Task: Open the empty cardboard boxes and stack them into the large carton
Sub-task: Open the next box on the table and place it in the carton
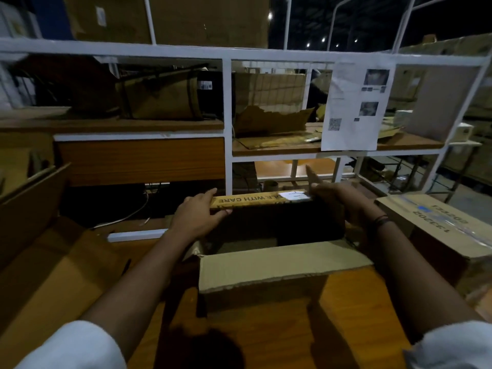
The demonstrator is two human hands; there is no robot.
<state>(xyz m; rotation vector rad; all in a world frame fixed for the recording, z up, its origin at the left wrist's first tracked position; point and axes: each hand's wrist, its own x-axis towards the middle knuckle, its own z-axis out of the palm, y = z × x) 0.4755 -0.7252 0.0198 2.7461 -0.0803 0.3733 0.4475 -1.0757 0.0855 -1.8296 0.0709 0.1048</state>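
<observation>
1. Two hands work one cardboard box (pixel 266 267) at the centre of the frame. It stands on the wooden surface (pixel 266 336) with its near flap folded out toward the camera and a dark interior that appears empty.
2. Left hand (pixel 197 217): pinches the left end of the far flap (pixel 255 199), fingers over the top edge and thumb beneath.
3. Right hand (pixel 335 198): fingers stretched along the flap's right end. Whether the thumb clamps it cannot be told, as the view is blurred there.
4. Progress, as judged: this box is nearly open, with the far flap in hand. Placing it in the carton is still to do.
5. Large carton (pixel 40 275): probably the broad brown container at lower left, flaps spread. Its contents are not visible.
6. One taped box (pixel 436 222), at right just beside the work, is sealed and apparently still to be opened.
7. Room: a white shelf frame (pixel 226 102) fills the upper half. It carries torn cardboard (pixel 271 118) and a hanging printed sheet (pixel 356 107). Beyond it lies a dim warehouse with small ceiling lights at upper right.
</observation>
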